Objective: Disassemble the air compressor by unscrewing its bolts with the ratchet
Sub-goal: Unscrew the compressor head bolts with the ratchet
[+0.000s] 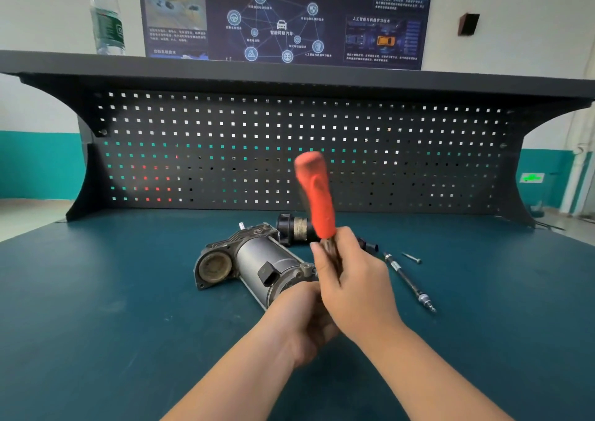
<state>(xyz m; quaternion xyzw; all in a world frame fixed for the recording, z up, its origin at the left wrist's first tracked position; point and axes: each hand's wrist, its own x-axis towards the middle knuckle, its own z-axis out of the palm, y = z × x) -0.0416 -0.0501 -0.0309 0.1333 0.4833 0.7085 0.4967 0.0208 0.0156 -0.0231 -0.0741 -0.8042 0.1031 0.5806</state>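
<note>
The grey air compressor [257,266] lies on its side in the middle of the green bench top [128,308], its round open port facing me at the left. My right hand [354,285] grips the ratchet [317,195] by its metal shaft, so the orange handle points up, blurred. My left hand [302,321] curls around the near end of the compressor, under my right hand. The ratchet head and the bolt it sits on are hidden by my hands.
A long extension bar [409,280] and a loose bolt [411,257] lie on the bench to the right of the compressor. A black cylindrical part [294,227] sits behind it. The pegboard [289,150] rises at the back, with a water bottle [108,15] on its shelf.
</note>
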